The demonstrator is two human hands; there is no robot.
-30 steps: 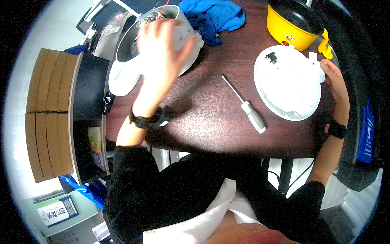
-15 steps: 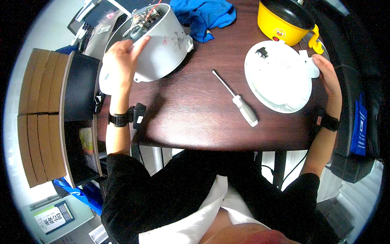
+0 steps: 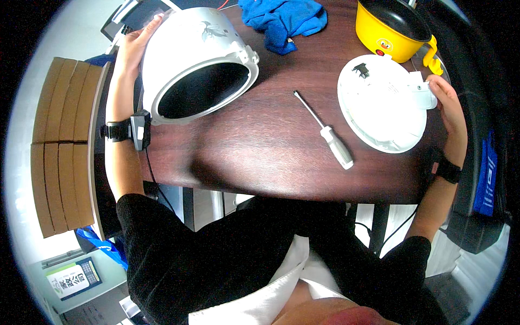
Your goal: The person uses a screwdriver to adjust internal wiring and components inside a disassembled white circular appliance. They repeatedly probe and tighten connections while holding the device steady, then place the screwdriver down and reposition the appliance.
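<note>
My left hand [image 3: 132, 50] grips the far left edge of a white rice cooker body [image 3: 187, 51], fingers partly hidden behind it and thumb on top. The body is tipped so its wide round opening with a dark inside faces me; a flower print shows on its wall. At the right, my right hand [image 3: 448, 105] pinches the protruding tab of a round white cover [image 3: 384, 111], which has a small black patch near its upper edge. Between them a screwdriver [image 3: 336, 146] with a pale handle lies on the brown table [image 3: 244, 157].
A crumpled blue cloth [image 3: 287, 21] lies at the back. Behind the cover stands a yellow pot [image 3: 382, 35] with a black inside and a yellow handle. Stacked cardboard boxes [image 3: 59, 108] border the left, and a black bag-like object [image 3: 476, 216] is at the right.
My left hand has moved leftward and farther away, tipping the rice cooker body over. Its wired underside has turned out of view and its dark opening now faces me. The right hand keeps the cover.
</note>
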